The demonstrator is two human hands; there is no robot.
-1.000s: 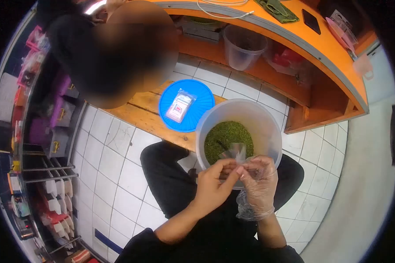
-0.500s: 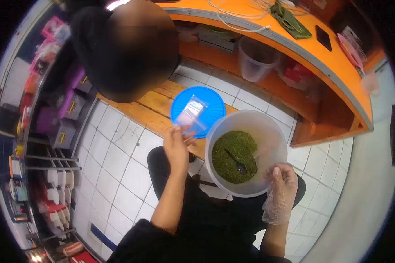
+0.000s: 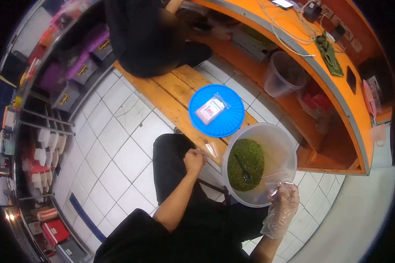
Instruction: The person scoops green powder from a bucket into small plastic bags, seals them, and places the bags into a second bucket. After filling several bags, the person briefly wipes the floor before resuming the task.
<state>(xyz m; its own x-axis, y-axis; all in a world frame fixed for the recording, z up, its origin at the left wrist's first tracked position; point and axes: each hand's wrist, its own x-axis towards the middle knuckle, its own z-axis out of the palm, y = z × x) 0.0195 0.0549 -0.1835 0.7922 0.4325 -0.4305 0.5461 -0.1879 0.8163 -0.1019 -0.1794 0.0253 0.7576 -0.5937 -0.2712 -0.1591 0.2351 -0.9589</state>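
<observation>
My bare left hand [image 3: 194,161] is closed, with a small clear plastic bag [image 3: 212,150] at its fingertips above the bench. My right hand [image 3: 285,193], in a clear disposable glove, pinches another small clear plastic bag [image 3: 274,186] at the near right rim of the bucket. That translucent bucket [image 3: 287,151] rests by my lap and holds a heap of chopped green herb-like material [image 3: 252,153]. A dark spoon [image 3: 245,176] lies on the heap. Beyond my left hand, a pack of clear bags [image 3: 211,109] sits on a round blue lid [image 3: 235,107].
The lid lies on a wooden bench [image 3: 162,94], where another person in dark clothes [image 3: 145,39] sits at the far end. An orange counter [image 3: 353,114] curves along the right, with cables, a green cloth [image 3: 328,52] and a phone [image 3: 351,79]. Shelves with boxes line the left.
My left hand has drawn back from over the blue lid with a clear bag. A clear bag now shows in my right hand at the bucket's rim. The view has shifted.
</observation>
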